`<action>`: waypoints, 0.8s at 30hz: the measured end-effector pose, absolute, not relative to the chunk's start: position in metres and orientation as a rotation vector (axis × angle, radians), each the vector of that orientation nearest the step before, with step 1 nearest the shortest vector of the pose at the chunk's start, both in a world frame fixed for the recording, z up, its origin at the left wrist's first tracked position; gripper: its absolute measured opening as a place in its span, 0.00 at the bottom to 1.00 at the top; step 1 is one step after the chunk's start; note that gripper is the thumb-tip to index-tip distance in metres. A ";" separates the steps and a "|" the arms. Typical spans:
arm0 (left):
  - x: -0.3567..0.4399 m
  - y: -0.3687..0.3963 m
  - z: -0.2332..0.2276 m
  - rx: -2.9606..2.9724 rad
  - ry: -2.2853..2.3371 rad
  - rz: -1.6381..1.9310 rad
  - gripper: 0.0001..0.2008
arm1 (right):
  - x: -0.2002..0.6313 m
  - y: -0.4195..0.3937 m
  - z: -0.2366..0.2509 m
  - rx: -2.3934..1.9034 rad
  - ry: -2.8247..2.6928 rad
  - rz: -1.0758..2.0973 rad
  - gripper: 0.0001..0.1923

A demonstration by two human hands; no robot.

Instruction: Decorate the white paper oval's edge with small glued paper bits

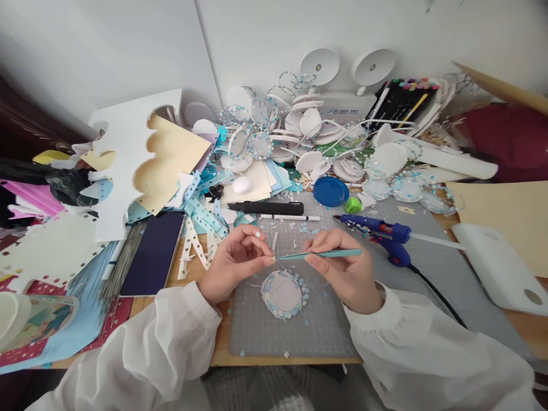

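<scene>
Left hand (pixel 233 260): its grip is pinched nearly closed, thumb and forefinger tips together at the tip of the tweezers; whether a scrap sits between them is too small to tell.
Right hand (pixel 346 271): grip closed around the teal tweezers (pixel 319 254), which lie level and point toward the left grip.
Paper disc (pixel 283 293): white, ringed with pale blue bits, flat on the grey cutting mat (pixel 299 331) just below and between both grips.
Glue gun (pixel 379 233): blue, lying on the counter (pixel 522 325) just beyond the right grip.
Black pen (pixel 265 208): beyond both grips, on the mat's far edge.
Dark phone (pixel 154 251): to the outer side of the left grip.
Sleeves: white, gathered at both wrists.
</scene>
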State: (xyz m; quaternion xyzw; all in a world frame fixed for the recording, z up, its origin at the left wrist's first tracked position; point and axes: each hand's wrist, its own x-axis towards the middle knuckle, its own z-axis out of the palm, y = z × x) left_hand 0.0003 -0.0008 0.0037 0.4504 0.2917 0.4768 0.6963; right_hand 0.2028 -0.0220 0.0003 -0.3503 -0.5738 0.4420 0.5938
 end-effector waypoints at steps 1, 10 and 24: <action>0.000 -0.001 0.004 1.009 0.652 1.063 0.16 | 0.203 -0.021 -0.001 -0.819 -1.318 1.039 0.05; -0.001 -0.001 0.004 1.014 0.640 1.034 0.14 | 0.202 -0.020 -0.001 -0.825 -1.345 1.034 0.04; -0.001 -0.003 0.006 1.140 0.859 1.012 0.09 | 0.204 -0.013 0.000 -0.787 -1.191 1.178 0.09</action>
